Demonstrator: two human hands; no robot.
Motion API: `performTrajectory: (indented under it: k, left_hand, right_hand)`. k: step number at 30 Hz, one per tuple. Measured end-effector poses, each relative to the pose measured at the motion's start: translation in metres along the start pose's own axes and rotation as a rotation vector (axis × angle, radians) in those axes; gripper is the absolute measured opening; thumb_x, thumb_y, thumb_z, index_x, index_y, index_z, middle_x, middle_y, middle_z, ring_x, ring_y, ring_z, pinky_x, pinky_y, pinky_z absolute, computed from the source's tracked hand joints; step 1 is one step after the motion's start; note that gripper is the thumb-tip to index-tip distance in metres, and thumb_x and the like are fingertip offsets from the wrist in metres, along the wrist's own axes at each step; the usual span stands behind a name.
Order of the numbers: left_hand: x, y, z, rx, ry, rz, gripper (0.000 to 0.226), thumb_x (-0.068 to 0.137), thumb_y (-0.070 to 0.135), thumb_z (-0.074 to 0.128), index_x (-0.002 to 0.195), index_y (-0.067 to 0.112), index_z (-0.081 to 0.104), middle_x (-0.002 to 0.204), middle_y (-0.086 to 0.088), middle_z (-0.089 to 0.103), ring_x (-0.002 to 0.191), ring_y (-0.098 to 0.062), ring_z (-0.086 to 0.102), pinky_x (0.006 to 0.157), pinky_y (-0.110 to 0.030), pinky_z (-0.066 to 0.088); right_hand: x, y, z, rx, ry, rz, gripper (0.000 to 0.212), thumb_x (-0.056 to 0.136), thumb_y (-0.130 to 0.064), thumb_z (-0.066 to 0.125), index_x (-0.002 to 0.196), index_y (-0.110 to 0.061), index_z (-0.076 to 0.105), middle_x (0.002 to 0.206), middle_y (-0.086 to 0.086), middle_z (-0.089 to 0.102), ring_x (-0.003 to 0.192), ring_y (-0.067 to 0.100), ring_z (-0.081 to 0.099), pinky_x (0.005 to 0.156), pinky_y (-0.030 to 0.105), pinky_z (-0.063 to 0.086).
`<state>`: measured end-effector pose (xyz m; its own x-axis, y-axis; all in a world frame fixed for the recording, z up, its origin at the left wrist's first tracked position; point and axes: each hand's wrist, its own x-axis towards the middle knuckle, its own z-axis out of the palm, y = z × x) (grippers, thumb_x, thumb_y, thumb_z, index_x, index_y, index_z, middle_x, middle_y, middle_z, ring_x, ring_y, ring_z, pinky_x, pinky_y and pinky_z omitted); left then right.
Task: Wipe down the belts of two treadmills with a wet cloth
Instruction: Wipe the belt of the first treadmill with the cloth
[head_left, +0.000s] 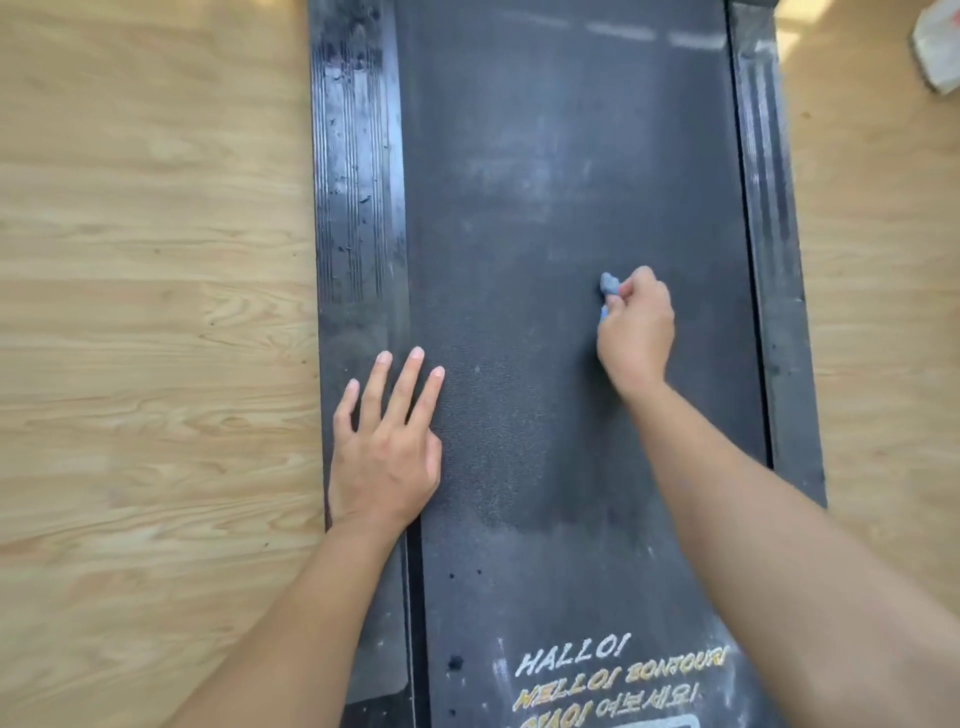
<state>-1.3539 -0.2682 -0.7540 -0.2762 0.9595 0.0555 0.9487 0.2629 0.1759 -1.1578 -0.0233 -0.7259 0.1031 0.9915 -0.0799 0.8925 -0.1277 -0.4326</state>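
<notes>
A dark treadmill belt (561, 208) runs up the middle of the head view, with pale dusty smears on its far half and printed greetings at the near end. My right hand (636, 332) grips a small bunched blue cloth (609, 284) and presses it on the belt right of centre. Only a bit of the cloth shows past my fingers. My left hand (387, 447) lies flat with fingers spread, half on the belt's left edge and half on the left side rail (358, 171).
The ribbed left side rail is dusty and scuffed; the right side rail (769, 218) is grey with dust. Light wooden floor (156, 260) lies on both sides. A white crumpled object (940, 47) sits on the floor at the top right.
</notes>
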Motion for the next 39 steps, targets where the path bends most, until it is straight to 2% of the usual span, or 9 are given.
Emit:
performTrajectory:
  k: [3,6,10,15,19,24,28,33,39]
  left_hand:
    - [0.001,0.000,-0.002,0.017,-0.013,0.002,0.067,0.098,0.026,0.046,0.164,0.028,0.040,0.176,0.003,0.025,0.163,-0.027,0.022,0.127,-0.053,0.025]
    - [0.004,-0.002,-0.002,-0.028,-0.003,-0.020,0.060,0.092,0.023,0.054,0.152,0.020,0.057,0.168,-0.001,0.043,0.162,-0.028,0.026,0.125,-0.054,0.028]
    - [0.002,-0.003,-0.006,-0.022,0.028,-0.016,0.061,0.092,0.022,0.052,0.153,0.023,0.056,0.169,0.001,0.042,0.160,-0.028,0.030,0.124,-0.053,0.028]
    - [-0.001,0.001,-0.005,-0.044,0.074,-0.023,0.060,0.098,0.024,0.044,0.157,0.027,0.053,0.170,0.003,0.039,0.159,-0.029,0.032,0.124,-0.053,0.026]
    - [0.003,0.005,-0.003,-0.057,0.089,-0.014,0.060,0.097,0.024,0.045,0.157,0.026,0.053,0.170,0.002,0.040,0.159,-0.030,0.032,0.123,-0.053,0.025]
    - [0.004,0.006,-0.004,-0.007,0.039,-0.010,0.064,0.097,0.027,0.046,0.161,0.028,0.047,0.172,0.003,0.034,0.161,-0.029,0.028,0.124,-0.054,0.025]
    - [0.004,0.004,-0.004,0.021,0.008,-0.006,0.066,0.097,0.027,0.043,0.162,0.028,0.044,0.174,0.003,0.031,0.162,-0.029,0.025,0.124,-0.055,0.027]
    - [0.004,0.004,-0.007,0.008,0.003,-0.034,0.070,0.093,0.025,0.045,0.163,0.019,0.042,0.174,0.001,0.031,0.162,-0.026,0.026,0.126,-0.053,0.025]
    - [0.001,0.003,-0.011,-0.053,0.055,-0.089,0.058,0.094,0.023,0.047,0.151,0.010,0.053,0.168,-0.002,0.042,0.159,-0.021,0.033,0.125,-0.050,0.029]
  right_hand:
    - [-0.058,-0.083,0.050,0.060,-0.114,-0.230,0.007,0.091,-0.005,0.055,0.093,-0.011,0.052,0.098,0.006,0.053,0.091,0.032,0.054,0.066,0.040,0.039]
    - [-0.104,-0.139,0.083,0.095,-0.216,-0.428,0.009,0.090,-0.004,0.060,0.093,-0.011,0.054,0.099,0.008,0.055,0.091,0.031,0.052,0.065,0.039,0.034]
    - [-0.090,-0.119,0.066,0.026,-0.354,-0.624,0.005,0.095,-0.010,0.058,0.097,-0.013,0.054,0.102,0.003,0.053,0.096,0.028,0.052,0.064,0.042,0.043]
    - [0.001,0.014,-0.014,-0.116,-0.164,-0.331,0.015,0.091,-0.006,0.054,0.090,-0.019,0.045,0.098,0.005,0.050,0.092,0.033,0.052,0.065,0.046,0.046]
    - [0.054,0.118,-0.084,-0.202,-0.039,0.031,0.010,0.095,-0.011,0.054,0.090,-0.018,0.048,0.098,0.004,0.055,0.092,0.034,0.059,0.066,0.037,0.040]
    - [0.036,0.095,-0.065,-0.111,0.024,0.134,0.010,0.094,-0.004,0.049,0.093,-0.014,0.048,0.107,0.013,0.057,0.096,0.036,0.058,0.072,0.035,0.036]
    - [-0.036,0.012,-0.007,0.027,-0.060,-0.064,0.012,0.092,-0.003,0.050,0.088,-0.014,0.047,0.098,0.002,0.054,0.092,0.031,0.053,0.070,0.037,0.037]
    - [-0.128,-0.087,0.054,0.094,-0.255,-0.388,0.014,0.087,0.003,0.056,0.091,-0.011,0.055,0.098,0.006,0.058,0.083,0.027,0.045,0.063,0.037,0.031]
    - [-0.097,-0.038,0.023,-0.088,-0.402,-0.714,0.013,0.095,-0.004,0.055,0.097,-0.017,0.052,0.101,-0.001,0.052,0.089,0.023,0.044,0.056,0.040,0.041]
